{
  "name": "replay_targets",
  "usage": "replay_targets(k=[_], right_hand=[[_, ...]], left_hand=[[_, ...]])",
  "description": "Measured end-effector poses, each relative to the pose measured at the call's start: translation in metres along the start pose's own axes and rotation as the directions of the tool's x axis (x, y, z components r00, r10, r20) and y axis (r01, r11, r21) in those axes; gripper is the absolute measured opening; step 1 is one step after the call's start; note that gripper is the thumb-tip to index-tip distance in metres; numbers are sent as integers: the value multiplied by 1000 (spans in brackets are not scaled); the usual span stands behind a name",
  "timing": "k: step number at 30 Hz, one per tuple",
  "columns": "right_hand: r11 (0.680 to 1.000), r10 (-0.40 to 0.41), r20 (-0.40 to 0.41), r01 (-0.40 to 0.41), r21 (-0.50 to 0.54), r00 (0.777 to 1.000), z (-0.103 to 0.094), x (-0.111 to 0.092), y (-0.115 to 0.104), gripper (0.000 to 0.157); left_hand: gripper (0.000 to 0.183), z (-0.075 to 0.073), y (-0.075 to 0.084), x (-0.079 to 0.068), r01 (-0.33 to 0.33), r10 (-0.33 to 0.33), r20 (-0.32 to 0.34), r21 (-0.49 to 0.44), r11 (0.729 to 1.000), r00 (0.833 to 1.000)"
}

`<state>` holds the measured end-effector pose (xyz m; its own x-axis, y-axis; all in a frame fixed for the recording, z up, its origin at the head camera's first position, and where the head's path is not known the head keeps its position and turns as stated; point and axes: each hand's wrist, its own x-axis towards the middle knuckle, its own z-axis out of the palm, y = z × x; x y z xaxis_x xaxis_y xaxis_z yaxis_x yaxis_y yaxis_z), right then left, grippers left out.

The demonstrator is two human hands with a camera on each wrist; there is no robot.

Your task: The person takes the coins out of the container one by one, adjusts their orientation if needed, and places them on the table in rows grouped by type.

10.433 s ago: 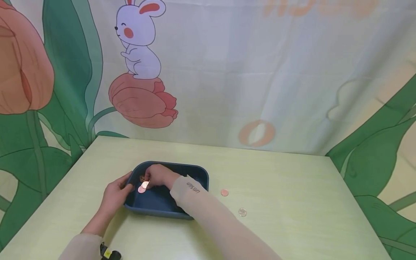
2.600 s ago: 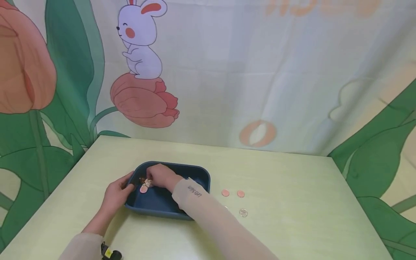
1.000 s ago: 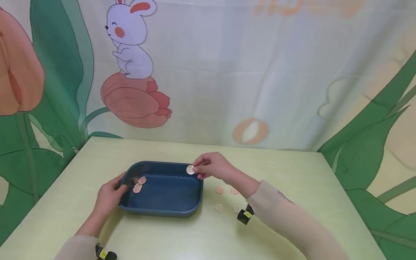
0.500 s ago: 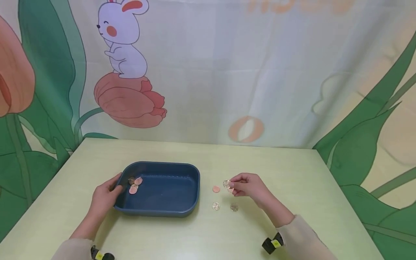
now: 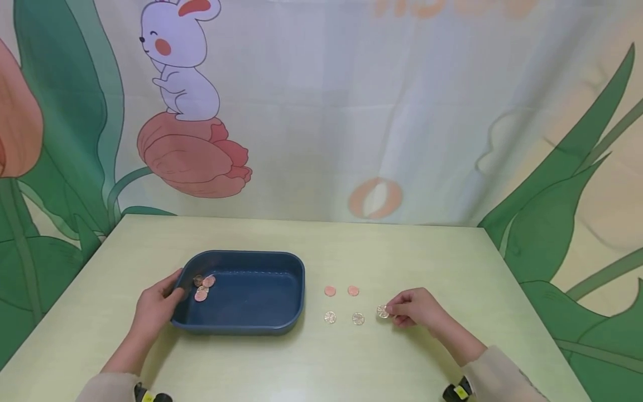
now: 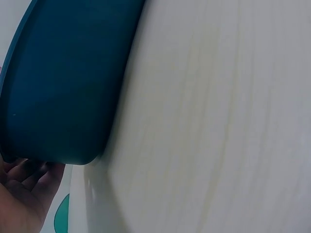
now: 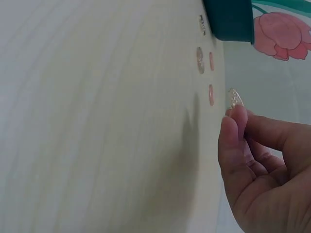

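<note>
My right hand (image 5: pixel 418 307) pinches a pale gold coin (image 5: pixel 383 311) between thumb and fingertips, low over the table at the right end of the front coin row. In the right wrist view the coin (image 7: pixel 235 98) sticks out past my fingertips. My left hand (image 5: pixel 153 306) grips the left end of a dark blue rectangular tray (image 5: pixel 266 328), thumb over the rim and fingers outside. Several coins (image 5: pixel 202 289), coppery pink and gold, lie bunched inside at that end. Two pink coins (image 5: pixel 330 291) form a back row on the table, with two pale gold coins (image 5: pixel 330 317) in front.
The pale table (image 5: pixel 321 368) runs back to a hanging cloth (image 5: pixel 311 139) printed with a rabbit and tulips. The tray stands left of the coin rows. A small black wrist camera (image 5: pixel 457 391) sits at my right sleeve.
My right hand has lifted a pale gold coin out of the tray and carried it right, past the other coins, then down low over the table. My left hand has stayed on the tray.
</note>
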<state>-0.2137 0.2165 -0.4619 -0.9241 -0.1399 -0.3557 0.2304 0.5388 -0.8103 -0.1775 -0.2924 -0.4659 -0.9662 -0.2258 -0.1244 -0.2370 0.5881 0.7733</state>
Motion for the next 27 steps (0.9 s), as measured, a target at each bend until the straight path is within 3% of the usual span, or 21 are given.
replay_targets(k=[16, 27], right_hand=[[996, 56, -10, -57, -74, 998, -6, -6, 16, 10], [995, 15, -10, -16, -100, 1000, -4, -3, 22, 11]], left_hand=[[56, 0, -1, -3, -17, 17, 2, 2, 1000, 1000], [55, 0, -3, -2, -44, 44, 3, 12, 999, 999]])
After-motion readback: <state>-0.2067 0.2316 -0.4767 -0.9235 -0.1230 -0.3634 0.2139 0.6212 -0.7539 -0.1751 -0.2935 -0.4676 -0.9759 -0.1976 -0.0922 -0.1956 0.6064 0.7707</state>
